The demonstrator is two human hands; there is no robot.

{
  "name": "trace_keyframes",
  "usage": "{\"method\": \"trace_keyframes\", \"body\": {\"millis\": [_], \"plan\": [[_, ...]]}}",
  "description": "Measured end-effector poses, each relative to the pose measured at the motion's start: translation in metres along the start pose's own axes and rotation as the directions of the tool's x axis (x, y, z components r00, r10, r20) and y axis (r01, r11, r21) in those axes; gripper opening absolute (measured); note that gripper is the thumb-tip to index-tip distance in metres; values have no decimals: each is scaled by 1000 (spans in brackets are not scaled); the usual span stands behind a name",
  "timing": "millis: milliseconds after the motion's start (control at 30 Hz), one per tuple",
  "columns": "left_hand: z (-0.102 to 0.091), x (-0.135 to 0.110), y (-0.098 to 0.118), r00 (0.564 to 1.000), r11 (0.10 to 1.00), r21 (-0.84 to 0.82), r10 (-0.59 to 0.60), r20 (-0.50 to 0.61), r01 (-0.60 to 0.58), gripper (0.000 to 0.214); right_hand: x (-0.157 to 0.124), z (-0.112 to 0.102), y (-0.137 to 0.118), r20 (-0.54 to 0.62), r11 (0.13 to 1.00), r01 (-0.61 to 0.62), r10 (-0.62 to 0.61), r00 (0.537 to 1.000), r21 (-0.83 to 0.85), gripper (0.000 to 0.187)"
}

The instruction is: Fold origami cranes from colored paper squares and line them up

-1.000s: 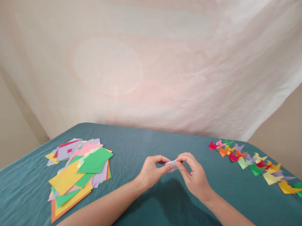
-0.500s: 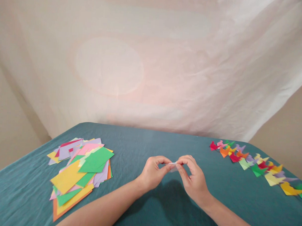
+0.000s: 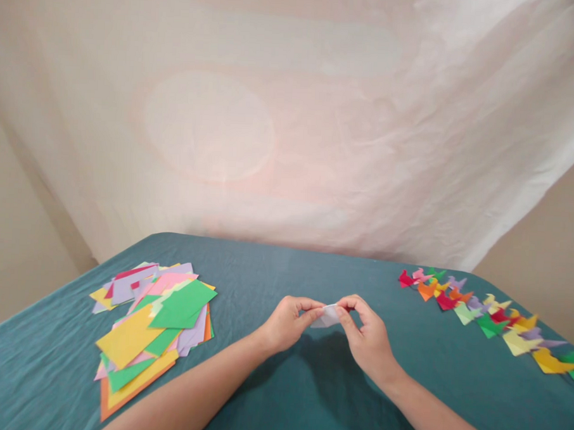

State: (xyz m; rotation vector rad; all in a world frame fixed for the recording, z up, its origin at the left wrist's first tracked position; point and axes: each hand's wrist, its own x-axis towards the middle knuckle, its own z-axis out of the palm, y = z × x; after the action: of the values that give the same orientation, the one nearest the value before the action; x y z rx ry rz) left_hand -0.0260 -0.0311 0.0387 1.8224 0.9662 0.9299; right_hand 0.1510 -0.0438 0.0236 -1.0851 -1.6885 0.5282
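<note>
A small piece of folded pale lavender-white paper (image 3: 328, 316) is held up above the table between both hands. My left hand (image 3: 289, 323) pinches its left edge between thumb and forefinger. On the other side, my right hand (image 3: 365, 332) grips the upper right edge with thumb and fingertips. The fingers cover both ends of the paper, so its full shape is hidden. Shadows of the hands fall on the cloth below.
A teal cloth covers the table (image 3: 265, 271). To the left lies a loose pile of coloured paper sheets (image 3: 134, 335). Several folded paper birds (image 3: 491, 322) stand in slanting rows on the right. A pale fabric backdrop (image 3: 290, 145) hangs behind the table.
The paper has tilted, so more of its flat face shows than before, when mostly a thin edge was visible. Both hands have shifted only slightly.
</note>
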Motion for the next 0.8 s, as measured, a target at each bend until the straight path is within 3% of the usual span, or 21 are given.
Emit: {"method": "trace_keyframes", "body": {"millis": [267,633,800], "plan": [[4,1,-8,985,994,-56,-102,-142,95,23,0,1,0,4,996,-77,77,997,40,18],[3,1,-6,987,995,-60,-92,-135,85,27,-1,3,-1,16,996,-65,65,998,54,18],[2,1,-4,989,994,15,-105,-105,108,25,-3,4,-1,13,998,-47,47,999,36,16]]}}
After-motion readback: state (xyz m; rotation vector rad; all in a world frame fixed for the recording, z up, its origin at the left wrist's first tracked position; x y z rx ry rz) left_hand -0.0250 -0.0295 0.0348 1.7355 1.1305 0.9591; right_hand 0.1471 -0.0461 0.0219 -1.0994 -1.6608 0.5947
